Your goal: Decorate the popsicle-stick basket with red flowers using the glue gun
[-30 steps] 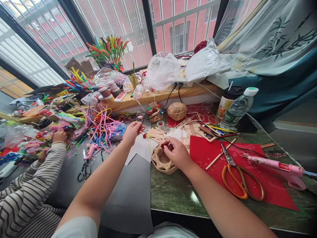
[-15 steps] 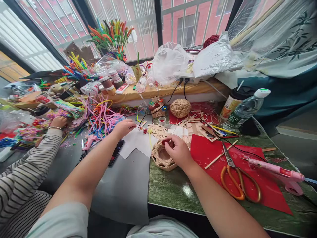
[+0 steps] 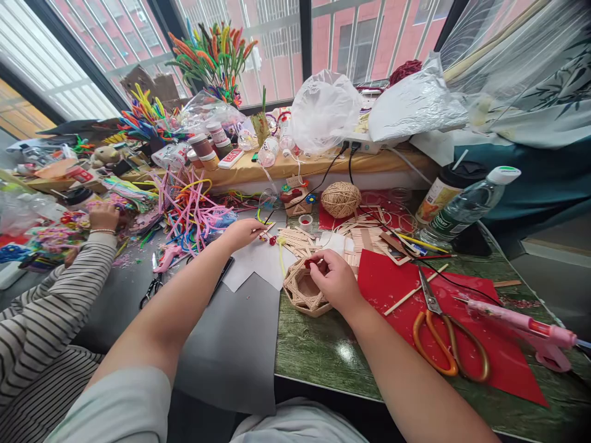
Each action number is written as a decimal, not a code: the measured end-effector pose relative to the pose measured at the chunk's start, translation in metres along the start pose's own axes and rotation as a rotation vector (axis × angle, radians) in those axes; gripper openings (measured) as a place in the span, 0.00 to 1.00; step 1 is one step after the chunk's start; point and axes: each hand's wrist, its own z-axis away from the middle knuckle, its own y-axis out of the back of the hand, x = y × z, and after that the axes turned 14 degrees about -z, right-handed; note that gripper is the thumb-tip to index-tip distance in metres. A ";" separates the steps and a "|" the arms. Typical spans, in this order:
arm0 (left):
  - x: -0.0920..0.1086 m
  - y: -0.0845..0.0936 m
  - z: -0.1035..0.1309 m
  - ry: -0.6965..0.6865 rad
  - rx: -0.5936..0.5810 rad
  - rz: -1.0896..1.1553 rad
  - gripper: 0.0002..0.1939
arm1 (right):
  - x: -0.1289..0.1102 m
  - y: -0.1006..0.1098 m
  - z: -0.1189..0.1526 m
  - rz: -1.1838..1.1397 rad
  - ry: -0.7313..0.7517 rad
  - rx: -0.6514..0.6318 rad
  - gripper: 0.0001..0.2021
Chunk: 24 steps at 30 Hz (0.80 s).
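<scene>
My right hand (image 3: 336,278) pinches a small dark red piece (image 3: 311,263), its exact kind unclear, at the rim of an eight-sided basket (image 3: 295,300) wound with tan twine. The basket rests on the green tabletop. My left hand (image 3: 249,231) reaches over white paper (image 3: 252,266), fingertips pressed together by a thin pale piece; whether it is gripped is too small to tell. Beside those fingertips lie small dark red bits (image 3: 273,240) and a yellow fuzzy stem (image 3: 281,261). A phone (image 3: 224,275) is partly hidden under my left forearm.
Orange-handled scissors (image 3: 431,301) lie on red felt (image 3: 501,363), near a pink glue gun (image 3: 521,320). Behind are wooden sticks (image 3: 295,241), a twine ball (image 3: 340,200) and a water bottle (image 3: 475,203). A co-worker's hand (image 3: 104,216) works at far left among pink pipe cleaners (image 3: 184,209).
My left hand has moved slightly right and forward, toward the small red bits. My right hand still holds the dark red piece at the basket's rim. The view has shifted a little.
</scene>
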 end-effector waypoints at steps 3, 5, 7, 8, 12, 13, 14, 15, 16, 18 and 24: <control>0.009 0.002 -0.010 0.011 -0.110 -0.015 0.18 | -0.001 0.000 0.000 0.013 0.007 0.000 0.04; 0.012 0.005 -0.014 0.012 -0.176 -0.031 0.17 | -0.001 0.001 0.000 0.011 0.011 0.002 0.05; 0.014 0.011 -0.016 0.005 -0.236 -0.049 0.16 | -0.001 0.001 0.000 0.003 0.017 0.001 0.05; 0.015 0.014 -0.015 0.004 -0.258 -0.059 0.15 | -0.001 0.001 0.000 -0.001 0.020 0.001 0.05; 0.016 0.025 -0.013 0.040 -0.252 -0.114 0.13 | 0.000 0.002 0.000 -0.001 0.026 0.002 0.04; 0.017 0.027 -0.012 0.059 -0.228 -0.128 0.13 | 0.000 0.002 0.000 -0.001 0.026 0.003 0.05; 0.018 0.029 -0.011 0.081 -0.198 -0.141 0.14 | 0.000 0.002 0.000 -0.002 0.024 0.003 0.05; 0.020 0.031 -0.009 0.107 -0.163 -0.154 0.14 | 0.001 0.002 0.000 -0.003 0.023 0.002 0.05; 0.023 0.033 -0.007 0.133 -0.126 -0.164 0.15 | 0.001 0.002 0.000 -0.004 0.022 0.002 0.05; 0.032 0.038 -0.001 0.177 -0.053 -0.181 0.16 | 0.001 0.002 0.000 -0.004 0.021 0.003 0.05; 0.059 0.074 0.016 0.183 0.142 -0.323 0.22 | 0.002 0.001 0.000 -0.003 0.029 0.012 0.05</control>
